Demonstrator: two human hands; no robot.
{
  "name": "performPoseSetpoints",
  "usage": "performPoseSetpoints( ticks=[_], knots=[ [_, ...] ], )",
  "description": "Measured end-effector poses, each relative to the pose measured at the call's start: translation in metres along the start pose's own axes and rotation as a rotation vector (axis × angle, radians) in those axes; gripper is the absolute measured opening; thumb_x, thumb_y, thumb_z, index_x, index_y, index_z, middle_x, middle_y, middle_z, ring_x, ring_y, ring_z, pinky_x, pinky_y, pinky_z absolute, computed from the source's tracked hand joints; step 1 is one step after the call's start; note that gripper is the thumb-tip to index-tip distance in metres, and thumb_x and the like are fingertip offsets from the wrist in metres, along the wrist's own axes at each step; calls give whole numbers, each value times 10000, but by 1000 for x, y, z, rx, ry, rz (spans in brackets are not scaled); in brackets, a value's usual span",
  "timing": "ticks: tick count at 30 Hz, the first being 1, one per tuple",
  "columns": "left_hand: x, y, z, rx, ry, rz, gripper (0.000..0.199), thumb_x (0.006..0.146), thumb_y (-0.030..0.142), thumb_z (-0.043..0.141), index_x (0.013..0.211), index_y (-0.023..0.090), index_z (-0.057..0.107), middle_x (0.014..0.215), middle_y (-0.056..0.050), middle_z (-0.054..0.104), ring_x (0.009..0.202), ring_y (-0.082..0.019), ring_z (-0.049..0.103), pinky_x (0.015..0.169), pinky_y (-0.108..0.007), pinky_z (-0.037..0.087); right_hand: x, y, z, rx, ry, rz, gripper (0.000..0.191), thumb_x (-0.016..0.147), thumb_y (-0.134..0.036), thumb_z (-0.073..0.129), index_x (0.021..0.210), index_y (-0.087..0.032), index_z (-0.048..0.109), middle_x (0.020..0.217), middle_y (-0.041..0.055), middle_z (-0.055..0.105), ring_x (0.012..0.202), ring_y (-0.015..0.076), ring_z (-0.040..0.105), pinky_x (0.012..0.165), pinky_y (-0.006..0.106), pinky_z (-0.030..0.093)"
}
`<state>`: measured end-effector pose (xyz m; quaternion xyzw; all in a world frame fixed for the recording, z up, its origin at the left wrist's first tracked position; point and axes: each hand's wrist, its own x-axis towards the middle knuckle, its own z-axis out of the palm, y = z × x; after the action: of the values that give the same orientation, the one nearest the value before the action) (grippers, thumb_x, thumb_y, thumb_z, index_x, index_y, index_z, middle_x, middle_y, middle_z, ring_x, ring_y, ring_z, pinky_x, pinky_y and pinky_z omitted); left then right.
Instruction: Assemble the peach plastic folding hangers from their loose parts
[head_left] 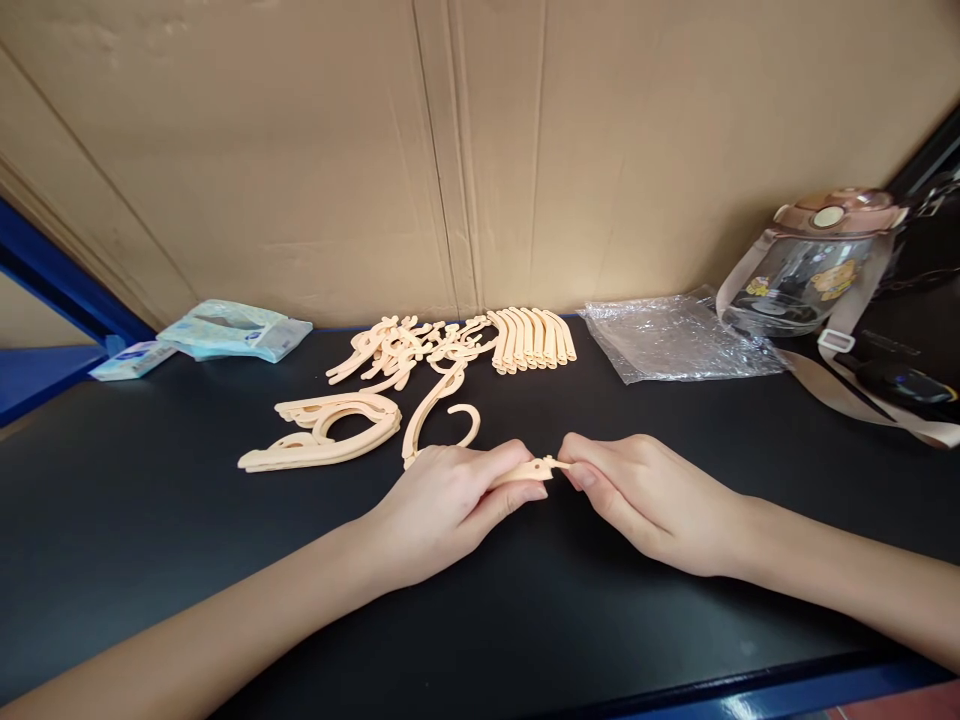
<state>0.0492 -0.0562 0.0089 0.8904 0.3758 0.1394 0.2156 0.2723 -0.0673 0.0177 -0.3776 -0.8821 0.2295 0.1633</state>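
Note:
My left hand (457, 505) is closed around a cream plastic hanger arm (534, 470), whose holed end sticks out past the thumb. A hanger piece with a curved hook (474, 425) rises behind that hand; whether it joins the held arm is hidden. My right hand (649, 500) pinches a thin cream piece (559, 464), which meets the tip of the arm. Left of my hands lie folded cream hangers (330, 452). Farther back are a loose pile of cream hooks and parts (390, 350) and a row of curved cream arms (531, 338).
The black table (187, 530) meets a cardboard wall (300, 150). A blue tissue pack (234, 332) sits back left. Toward the right are a clear plastic bag (679, 340), a strapped transparent bottle (810, 265) and a black bag (926, 290).

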Motion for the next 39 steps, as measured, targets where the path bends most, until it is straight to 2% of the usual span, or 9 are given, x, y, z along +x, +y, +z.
performPoseSetpoints(
  ticks=[6,11,19,24,28,32,34,37,39],
  knots=[
    [-1,2,-2,27,-28,39,255,1007,390,371,839,227,474,682,65,546,573,-117,521,532,-233,290,-2,2,3,-88,-45,-37,243,985,-288,216,787,-227,341,633,-42,410,481,124,390,506,259,275],
    [-3,6,-8,1,-88,36,185,1007,390,379,1123,270,459,704,78,593,590,-130,562,557,-226,320,-4,3,7,-239,-18,-148,236,967,-234,218,774,-221,353,625,-40,425,459,116,356,474,262,237],
    [0,7,-7,-62,-192,105,112,1010,367,385,1060,268,401,776,81,679,669,-146,627,609,-233,356,-5,4,14,-616,45,-349,296,981,-240,274,825,-168,515,659,16,575,498,149,486,468,298,210],
    [-1,3,-5,-70,-130,99,156,958,377,495,1033,260,423,672,94,577,568,-124,548,551,-218,343,-3,4,9,-538,24,-391,398,1007,-403,294,794,-169,534,681,9,562,556,144,476,522,292,285],
    [-3,3,-3,-34,-46,117,131,918,336,539,876,230,474,719,61,556,597,-114,527,523,-217,329,-2,2,-2,-475,17,-347,309,993,-334,375,790,-177,549,776,26,568,703,164,483,650,300,337],
    [-4,4,-2,27,20,177,51,872,173,480,904,205,502,745,36,547,617,-124,499,537,-239,339,-2,4,-15,-495,189,-295,295,922,-446,521,934,-163,604,1007,92,590,906,221,509,795,350,353],
    [-4,4,-3,41,27,222,95,882,148,450,937,193,512,796,16,566,665,-134,503,565,-250,356,-3,6,-19,-531,266,-250,391,867,-529,573,956,-150,611,923,81,606,836,219,523,758,352,349],
    [-3,4,-4,59,5,284,144,933,152,426,1006,198,541,934,-4,619,791,-152,514,692,-267,396,-3,7,-18,-427,193,-200,279,864,-443,611,921,-170,616,767,4,605,703,164,525,744,336,347],
    [-1,4,-4,83,7,289,125,948,201,464,1019,218,566,969,3,632,863,-167,516,797,-295,394,-3,6,-16,-334,97,-189,151,869,-337,611,889,-188,618,772,-15,609,713,147,533,774,327,352]
  ],
)
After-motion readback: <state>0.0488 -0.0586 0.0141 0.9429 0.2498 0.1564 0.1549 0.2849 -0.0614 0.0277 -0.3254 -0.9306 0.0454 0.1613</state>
